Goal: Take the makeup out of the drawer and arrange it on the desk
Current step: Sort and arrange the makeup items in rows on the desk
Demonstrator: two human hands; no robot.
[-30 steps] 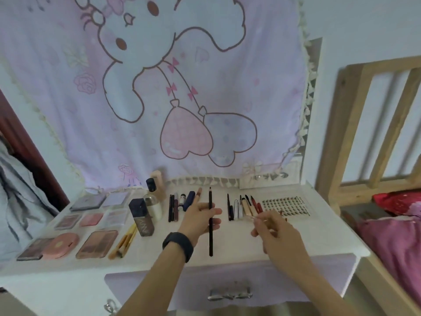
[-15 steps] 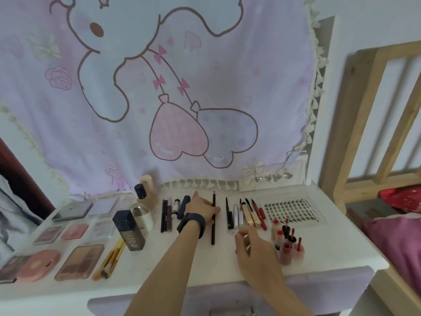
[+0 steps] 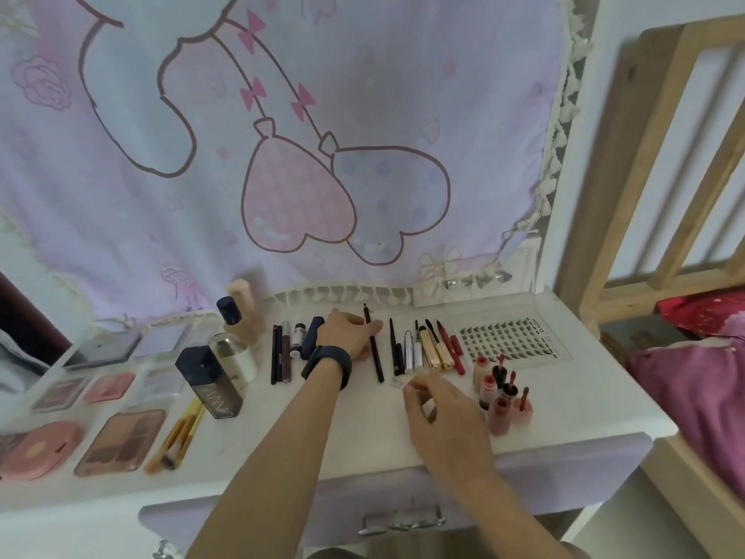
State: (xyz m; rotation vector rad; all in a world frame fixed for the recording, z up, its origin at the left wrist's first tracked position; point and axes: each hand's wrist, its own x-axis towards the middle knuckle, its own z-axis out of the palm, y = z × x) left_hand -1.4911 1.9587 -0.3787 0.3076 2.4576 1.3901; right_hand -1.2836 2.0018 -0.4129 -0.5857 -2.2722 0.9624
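- The makeup is out on the white tabletop, laid in rows from the left edge to the right. A lavender drawer sits below the front edge.
- The left hand lies knuckles-up near the middle of the back edge. Its fingertips are against a long black pencil, which lies pointing from back to front. I cannot tell whether the hand pinches the pencil or only touches it.
- The right hand is nearer the front edge. Its fingers are curled together round a small pale thing, too blurred to name.
- The pencil looks round and lies in a gap of its own. A careless release could roll it into the row of pens and liners near its right side and knock that row crooked.
- The left wrist wears a dark band and passes just beside a dark blue tube. Drawing the arm back low could drag that tube out of line.
- A cluster of lip tints stands upright just beside the right hand, toward the front right corner. A sideways brush would likely topple several, and one could roll off the front edge.
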